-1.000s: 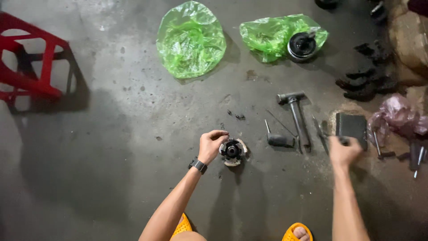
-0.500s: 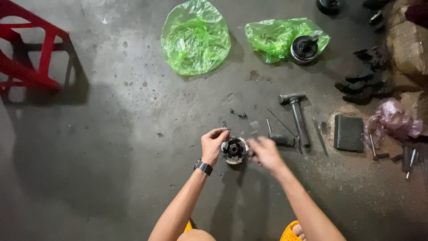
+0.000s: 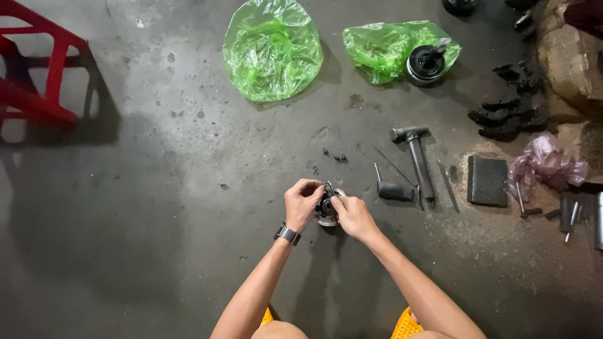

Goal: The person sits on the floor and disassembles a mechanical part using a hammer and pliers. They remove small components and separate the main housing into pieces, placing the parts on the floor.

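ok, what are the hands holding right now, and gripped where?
Both hands grip a small round metal part on the floor: left hand on its left rim, right hand on its right side. Exact finger contact is too small to tell.

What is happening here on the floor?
A person crouches over a grey concrete floor and works with both hands on a small round metal part. The left hand grips its left side; the right hand touches its right side. A hammer, a dark flat block and two green plastic bags lie nearby.
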